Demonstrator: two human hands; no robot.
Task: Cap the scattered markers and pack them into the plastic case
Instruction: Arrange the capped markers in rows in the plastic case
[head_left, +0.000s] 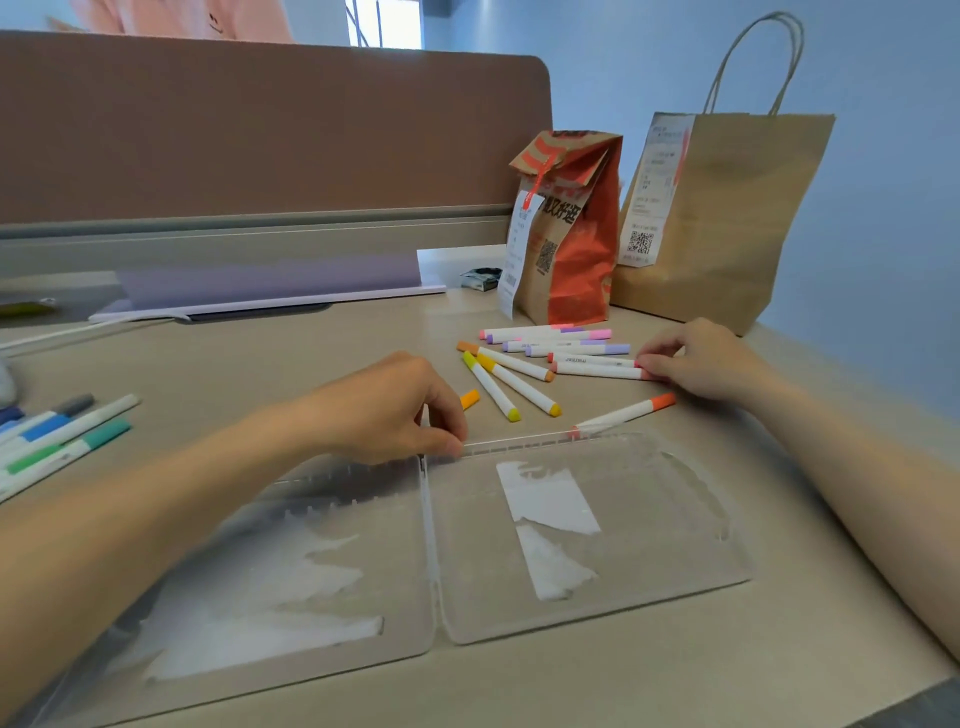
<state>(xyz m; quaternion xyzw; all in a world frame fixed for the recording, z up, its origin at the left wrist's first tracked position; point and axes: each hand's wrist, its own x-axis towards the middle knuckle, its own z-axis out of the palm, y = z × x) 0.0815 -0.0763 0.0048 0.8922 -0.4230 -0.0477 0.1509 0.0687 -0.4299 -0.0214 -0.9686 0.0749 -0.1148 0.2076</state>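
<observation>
A clear plastic case (571, 597) lies open flat on the desk in front of me, both halves without markers. My left hand (395, 405) rests at its far edge near the hinge, fingertips curled onto the rim. Beyond it lie several white markers with coloured caps: pink and purple ones (550, 338), yellow ones (493, 387), an orange one (623, 413) by the case's back edge. My right hand (696, 358) pinches the end of a red-capped marker (597, 370). A loose orange cap (469, 399) lies beside my left hand.
More markers in blue, green and grey (57, 431) lie at the desk's left edge. A red-and-brown paper bag (571, 234) and a brown handled paper bag (727, 218) stand behind the markers. A partition (260, 130) runs along the back.
</observation>
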